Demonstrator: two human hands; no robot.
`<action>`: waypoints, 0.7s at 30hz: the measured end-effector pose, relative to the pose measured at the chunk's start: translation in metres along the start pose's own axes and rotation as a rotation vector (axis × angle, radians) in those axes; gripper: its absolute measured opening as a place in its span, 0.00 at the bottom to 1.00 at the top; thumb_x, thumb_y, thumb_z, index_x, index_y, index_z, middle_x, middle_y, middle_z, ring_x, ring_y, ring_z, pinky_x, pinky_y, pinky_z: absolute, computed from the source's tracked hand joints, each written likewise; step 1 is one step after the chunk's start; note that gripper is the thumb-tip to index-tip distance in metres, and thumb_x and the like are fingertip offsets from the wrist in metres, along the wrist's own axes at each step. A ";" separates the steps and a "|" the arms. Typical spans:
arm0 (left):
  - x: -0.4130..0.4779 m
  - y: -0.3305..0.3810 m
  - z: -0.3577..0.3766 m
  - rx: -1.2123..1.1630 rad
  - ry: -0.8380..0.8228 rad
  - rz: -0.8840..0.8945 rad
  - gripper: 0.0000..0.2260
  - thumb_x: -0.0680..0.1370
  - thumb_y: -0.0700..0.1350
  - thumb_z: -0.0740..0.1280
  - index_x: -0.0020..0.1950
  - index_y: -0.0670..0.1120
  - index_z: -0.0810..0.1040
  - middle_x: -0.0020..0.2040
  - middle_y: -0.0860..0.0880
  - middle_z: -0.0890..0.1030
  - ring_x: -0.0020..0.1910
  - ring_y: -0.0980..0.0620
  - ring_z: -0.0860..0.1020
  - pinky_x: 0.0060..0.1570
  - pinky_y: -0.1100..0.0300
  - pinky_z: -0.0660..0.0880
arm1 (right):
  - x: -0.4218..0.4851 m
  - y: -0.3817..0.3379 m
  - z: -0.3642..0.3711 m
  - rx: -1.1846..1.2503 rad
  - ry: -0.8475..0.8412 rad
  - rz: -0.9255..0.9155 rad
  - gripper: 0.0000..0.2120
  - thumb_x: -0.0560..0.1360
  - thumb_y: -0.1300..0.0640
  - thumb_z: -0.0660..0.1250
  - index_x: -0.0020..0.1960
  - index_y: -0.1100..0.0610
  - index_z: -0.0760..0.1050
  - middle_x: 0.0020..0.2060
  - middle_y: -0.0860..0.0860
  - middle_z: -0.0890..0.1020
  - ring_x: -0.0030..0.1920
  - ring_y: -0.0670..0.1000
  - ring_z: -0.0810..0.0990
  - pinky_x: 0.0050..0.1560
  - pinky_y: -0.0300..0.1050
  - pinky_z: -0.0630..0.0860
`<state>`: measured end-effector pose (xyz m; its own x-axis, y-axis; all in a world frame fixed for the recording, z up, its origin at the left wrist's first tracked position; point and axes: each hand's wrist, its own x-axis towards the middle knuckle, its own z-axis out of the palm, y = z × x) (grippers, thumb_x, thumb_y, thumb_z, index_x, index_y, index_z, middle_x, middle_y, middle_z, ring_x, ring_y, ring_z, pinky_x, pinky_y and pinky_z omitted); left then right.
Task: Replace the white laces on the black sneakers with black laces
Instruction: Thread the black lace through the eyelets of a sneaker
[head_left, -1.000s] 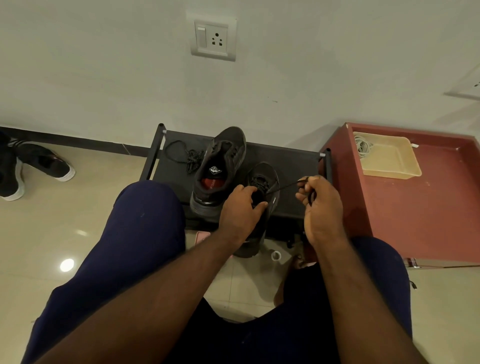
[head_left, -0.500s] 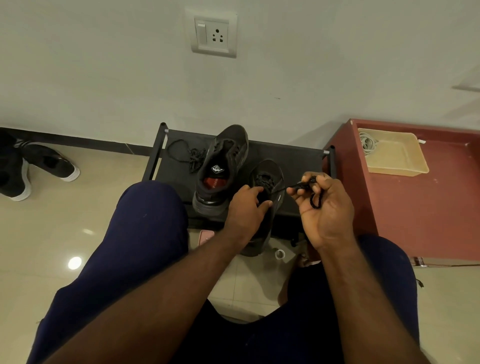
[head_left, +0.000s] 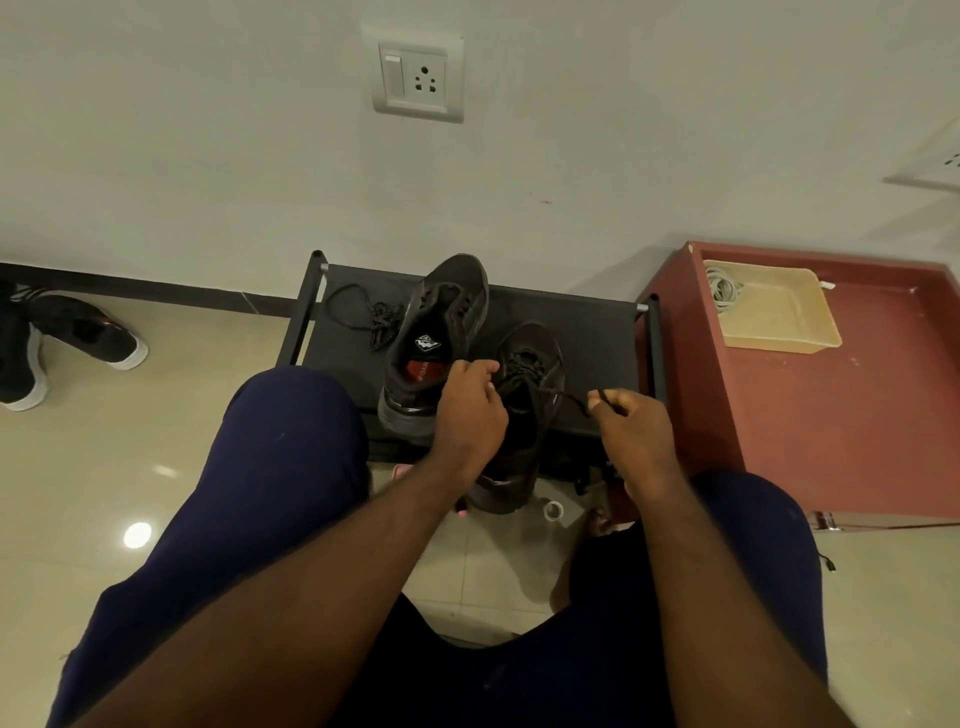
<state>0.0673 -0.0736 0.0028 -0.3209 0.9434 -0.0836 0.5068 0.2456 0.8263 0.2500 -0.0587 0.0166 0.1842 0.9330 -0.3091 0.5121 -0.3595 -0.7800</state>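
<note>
Above the sneaker (head_left: 524, 436), left hand (head_left: 470, 410) and right hand (head_left: 631, 431) each pinch the black lace (head_left: 569, 397).

Soft, rather dim indoor light comes from overhead and leaves the wall (head_left: 208, 156) a flat grey-white. The glossy floor (head_left: 78, 467) throws back one hard round glare spot (head_left: 137, 534), with a fainter smear above it. The red cabinet (head_left: 831, 415) casts a soft shadow on the wall behind the shoe rack (head_left: 597, 332). On the rack's dark top the black sneakers (head_left: 447, 312) lose detail, and the black lace (head_left: 571, 399) shows only as a thin line. Wide-angle bending curves the skirting (head_left: 130, 288) and tilts the socket (head_left: 935, 161) at the right edge. The near forearms (head_left: 311, 597) look soft.
</note>
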 end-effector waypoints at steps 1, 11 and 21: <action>0.001 -0.002 0.001 0.000 -0.055 -0.011 0.16 0.82 0.36 0.58 0.68 0.43 0.74 0.64 0.46 0.75 0.62 0.51 0.74 0.59 0.66 0.67 | -0.001 -0.003 0.001 -0.015 0.014 -0.014 0.13 0.80 0.51 0.67 0.43 0.58 0.82 0.30 0.51 0.77 0.32 0.49 0.74 0.34 0.45 0.71; 0.025 -0.004 0.004 -0.032 -0.239 -0.262 0.17 0.81 0.39 0.61 0.70 0.41 0.72 0.64 0.42 0.78 0.62 0.47 0.77 0.58 0.60 0.72 | -0.018 -0.011 0.022 -0.028 -0.020 -0.177 0.15 0.79 0.57 0.68 0.65 0.54 0.74 0.53 0.42 0.79 0.53 0.43 0.78 0.56 0.38 0.75; 0.029 0.022 0.002 0.567 -0.304 -0.144 0.09 0.79 0.40 0.64 0.57 0.38 0.77 0.57 0.39 0.80 0.57 0.38 0.79 0.52 0.49 0.76 | -0.029 -0.018 0.039 -0.223 -0.258 -0.257 0.19 0.78 0.65 0.64 0.67 0.53 0.73 0.61 0.51 0.78 0.58 0.49 0.76 0.64 0.49 0.75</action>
<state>0.0702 -0.0401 0.0172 -0.2184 0.8930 -0.3936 0.8456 0.3745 0.3805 0.2030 -0.0802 0.0186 -0.1744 0.9476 -0.2678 0.6881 -0.0773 -0.7215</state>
